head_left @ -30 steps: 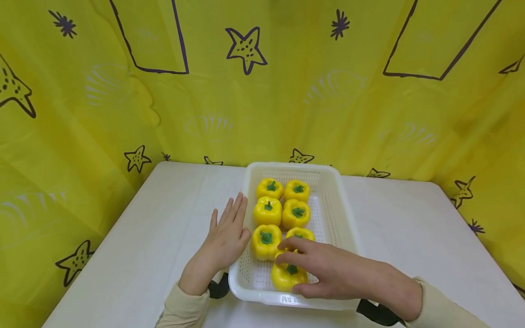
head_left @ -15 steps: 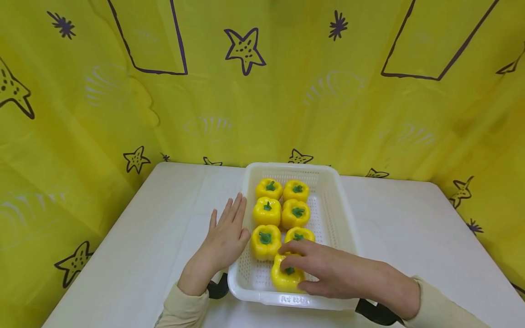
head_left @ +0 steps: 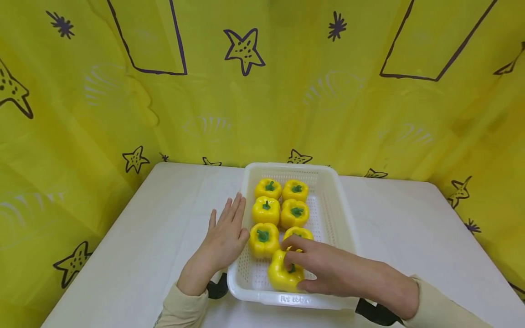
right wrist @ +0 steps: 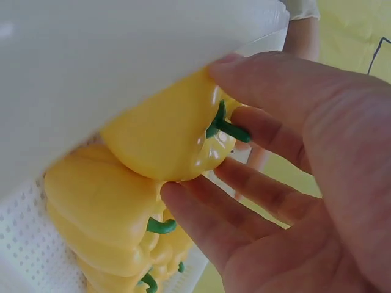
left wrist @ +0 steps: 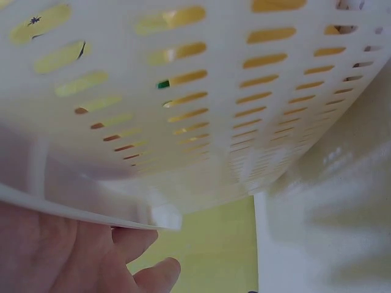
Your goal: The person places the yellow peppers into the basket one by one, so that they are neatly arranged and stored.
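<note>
My right hand grips the nearest yellow bell pepper, which has a green stem, in the front part of a white basket. Thumb and curled fingers lie on opposite sides of it in the right wrist view, where this bell pepper leans with its stem toward the palm. Several other yellow bell peppers stand in two columns behind it, stems mostly up. My left hand lies along the basket's left rim with straight fingers; in the left wrist view the hand is partly hidden by the rim.
The basket has slotted walls and dark handles at its near corners. Inside, a strip of bare floor runs along the right wall. Beneath is a white table, with a yellow patterned curtain behind and at the sides.
My right fingers have curled farther around the nearest pepper, and it has tilted and shifted slightly left. The left hand has stayed at the rim.
</note>
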